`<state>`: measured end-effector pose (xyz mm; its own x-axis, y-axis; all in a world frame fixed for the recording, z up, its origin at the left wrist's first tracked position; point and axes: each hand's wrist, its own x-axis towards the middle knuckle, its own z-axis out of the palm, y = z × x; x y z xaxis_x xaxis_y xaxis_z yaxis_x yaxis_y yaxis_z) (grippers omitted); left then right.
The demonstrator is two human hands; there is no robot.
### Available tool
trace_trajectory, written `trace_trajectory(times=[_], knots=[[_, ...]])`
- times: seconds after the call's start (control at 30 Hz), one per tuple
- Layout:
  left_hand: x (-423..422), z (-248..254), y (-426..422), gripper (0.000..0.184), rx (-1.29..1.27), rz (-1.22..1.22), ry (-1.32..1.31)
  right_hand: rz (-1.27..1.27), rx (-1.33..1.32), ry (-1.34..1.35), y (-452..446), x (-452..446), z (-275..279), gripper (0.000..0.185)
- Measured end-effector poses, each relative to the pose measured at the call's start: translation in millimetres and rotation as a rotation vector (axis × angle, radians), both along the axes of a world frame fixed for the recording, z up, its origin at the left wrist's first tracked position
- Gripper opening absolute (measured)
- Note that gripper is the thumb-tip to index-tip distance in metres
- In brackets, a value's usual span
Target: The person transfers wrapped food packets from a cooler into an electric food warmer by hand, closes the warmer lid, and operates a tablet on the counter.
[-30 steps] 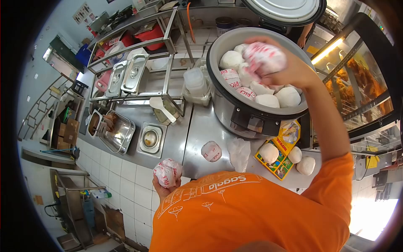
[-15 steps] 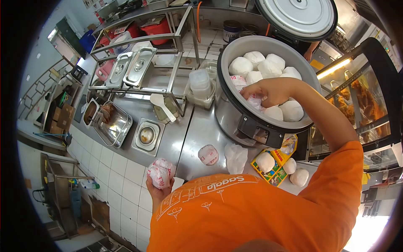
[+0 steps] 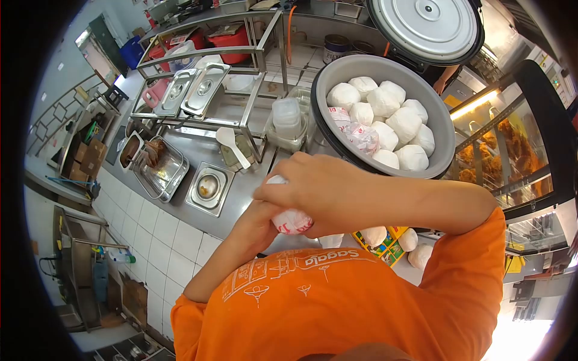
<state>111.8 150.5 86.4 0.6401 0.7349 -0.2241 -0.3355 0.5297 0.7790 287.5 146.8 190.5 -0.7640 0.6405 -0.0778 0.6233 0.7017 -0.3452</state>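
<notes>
Both hands meet in front of my chest. My left hand (image 3: 260,224) is closed from below round a wrapped rice ball (image 3: 292,221) in white wrapping with red print. My right hand (image 3: 298,185) curls over it from above, and a patch of white wrapping shows by its fingers; whether that is a second ball I cannot tell. To the right stands a large rice warmer (image 3: 447,147), its lid (image 3: 427,27) raised. Inside are several white wrapped balls (image 3: 404,124), with a red-printed wrapped ball (image 3: 363,138) near the front rim.
A white rice paddle (image 3: 232,146) lies behind my hands, near a steel pan (image 3: 208,188). Beyond it are stacked plastic tubs (image 3: 286,120) and a steel rack (image 3: 253,90). White wrapped balls rest by a yellow packet (image 3: 394,240). A glass food display (image 3: 512,138) stands right.
My right hand has left the warmer, where a red-printed ball now lies at the front, and has come over to my left hand. The left hand has moved inward and up.
</notes>
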Motion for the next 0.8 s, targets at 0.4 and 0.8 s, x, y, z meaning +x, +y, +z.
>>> trace_trajectory(times=[0.4, 0.8], knots=[[-14, -10, -2, 0.078, -0.119, -0.117, -0.195, -0.849, -0.539, 0.922, 118, 124, -35, 0.062], [-23, -15, -8, 0.075, -0.115, -0.011, -0.052, -0.917, -0.578, 0.103, 131, 112, -30, 0.079]])
